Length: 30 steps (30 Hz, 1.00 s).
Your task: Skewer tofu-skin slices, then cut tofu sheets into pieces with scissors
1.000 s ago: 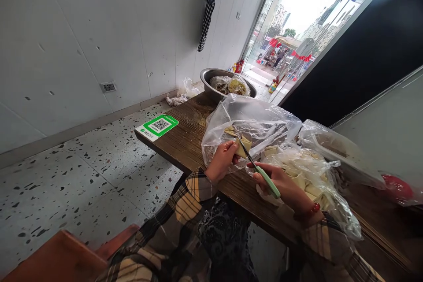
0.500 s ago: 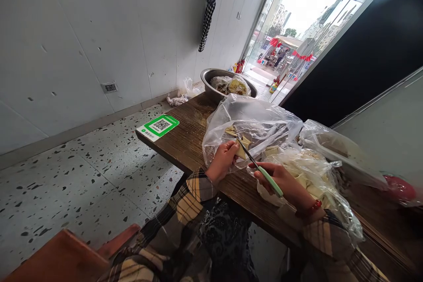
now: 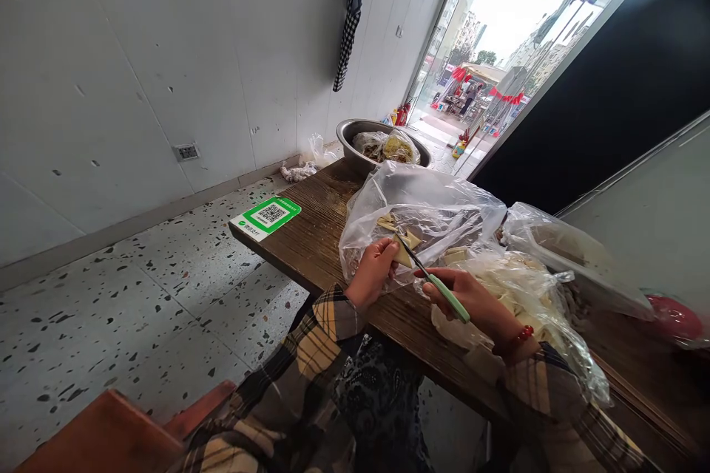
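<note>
My left hand [image 3: 378, 266] is closed, pinching a pale yellow piece of folded sheet food [image 3: 404, 254] that looks like tofu skin. Green-handled scissors [image 3: 448, 297] are in my right hand [image 3: 469, 301], its fingers wrapped round the handle. Their dark blades lie across the piece, close to my left fingertips. Behind both hands spreads an open clear plastic bag [image 3: 427, 188] with similar small pieces inside. Another clear bag [image 3: 532, 288], filled with pale folded sheets, lies beside and beneath my right wrist.
A metal basin [image 3: 349, 140] holding bagged food stands at the wooden table's [image 3: 310, 236] far end. A green QR code card [image 3: 269, 216] lies on the left corner. Another plastic bag [image 3: 582, 244] and a red object [image 3: 674, 316] are at right. An orange-brown seat [image 3: 105, 432] is at lower left.
My right hand and the scissors have shifted very slightly to the left and up. My left hand keeps its pinch on the piece, almost unmoved.
</note>
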Each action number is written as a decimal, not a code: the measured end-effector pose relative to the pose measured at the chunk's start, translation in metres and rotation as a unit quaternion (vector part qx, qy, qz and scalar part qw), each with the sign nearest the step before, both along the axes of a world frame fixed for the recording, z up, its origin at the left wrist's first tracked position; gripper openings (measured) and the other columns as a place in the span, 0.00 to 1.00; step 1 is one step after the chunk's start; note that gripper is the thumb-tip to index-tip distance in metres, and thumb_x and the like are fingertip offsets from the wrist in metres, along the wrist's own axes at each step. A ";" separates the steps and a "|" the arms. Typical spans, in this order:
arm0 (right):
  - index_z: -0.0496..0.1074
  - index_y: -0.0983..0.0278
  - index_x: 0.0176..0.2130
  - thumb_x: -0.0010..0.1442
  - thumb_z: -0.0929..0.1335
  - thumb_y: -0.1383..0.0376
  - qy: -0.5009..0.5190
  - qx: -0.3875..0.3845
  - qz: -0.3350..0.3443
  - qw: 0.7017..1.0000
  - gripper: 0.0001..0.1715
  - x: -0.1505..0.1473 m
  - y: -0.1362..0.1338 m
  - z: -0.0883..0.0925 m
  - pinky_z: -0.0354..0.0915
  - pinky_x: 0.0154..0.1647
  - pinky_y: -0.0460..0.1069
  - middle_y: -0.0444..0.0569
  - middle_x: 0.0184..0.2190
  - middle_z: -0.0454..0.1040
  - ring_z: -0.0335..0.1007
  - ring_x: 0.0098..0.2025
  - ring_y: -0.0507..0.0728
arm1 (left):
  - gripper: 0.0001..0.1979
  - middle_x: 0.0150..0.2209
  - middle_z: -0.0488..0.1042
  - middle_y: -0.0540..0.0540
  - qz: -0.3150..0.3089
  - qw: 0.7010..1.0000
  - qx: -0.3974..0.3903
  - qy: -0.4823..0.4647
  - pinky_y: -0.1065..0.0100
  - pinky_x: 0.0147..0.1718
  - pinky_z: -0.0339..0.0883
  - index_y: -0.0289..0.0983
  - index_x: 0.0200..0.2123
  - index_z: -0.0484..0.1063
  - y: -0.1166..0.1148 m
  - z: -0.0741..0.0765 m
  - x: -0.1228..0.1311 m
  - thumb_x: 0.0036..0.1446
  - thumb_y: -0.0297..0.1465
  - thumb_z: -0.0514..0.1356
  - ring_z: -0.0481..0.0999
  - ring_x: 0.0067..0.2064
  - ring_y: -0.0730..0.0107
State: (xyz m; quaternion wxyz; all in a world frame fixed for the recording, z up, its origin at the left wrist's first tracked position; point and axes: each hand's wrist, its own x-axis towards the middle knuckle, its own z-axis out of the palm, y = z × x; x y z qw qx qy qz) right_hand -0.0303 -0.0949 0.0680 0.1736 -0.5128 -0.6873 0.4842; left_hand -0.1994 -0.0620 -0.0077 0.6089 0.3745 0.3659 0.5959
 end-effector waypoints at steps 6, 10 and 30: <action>0.73 0.71 0.48 0.53 0.71 0.49 0.022 -0.012 -0.063 0.998 0.33 -0.004 0.003 -0.006 0.54 0.15 0.43 0.37 0.17 0.61 0.55 0.16 0.47 | 0.12 0.18 0.62 0.57 0.009 1.000 -0.006 -0.016 0.76 0.16 0.52 0.37 0.28 0.66 0.001 -0.001 0.001 0.52 0.40 0.60 0.58 0.17 0.81; 0.72 0.69 0.49 0.53 0.71 0.47 0.098 -0.004 -0.122 0.988 0.34 -0.001 0.001 -0.007 0.56 0.17 0.43 0.39 0.21 0.65 0.57 0.18 0.46 | 0.12 0.21 0.66 0.54 0.029 0.998 -0.021 -0.050 0.76 0.19 0.57 0.36 0.28 0.65 0.003 -0.003 0.001 0.53 0.39 0.60 0.63 0.20 0.80; 0.71 0.63 0.52 0.53 0.73 0.50 0.286 0.002 -0.336 0.897 0.31 0.072 -0.119 -0.013 0.57 0.16 0.43 0.41 0.24 0.66 0.57 0.19 0.46 | 0.19 0.35 0.73 0.48 0.096 0.977 0.106 0.157 0.68 0.35 0.71 0.36 0.48 0.64 0.012 -0.004 0.008 0.54 0.37 0.59 0.75 0.32 0.73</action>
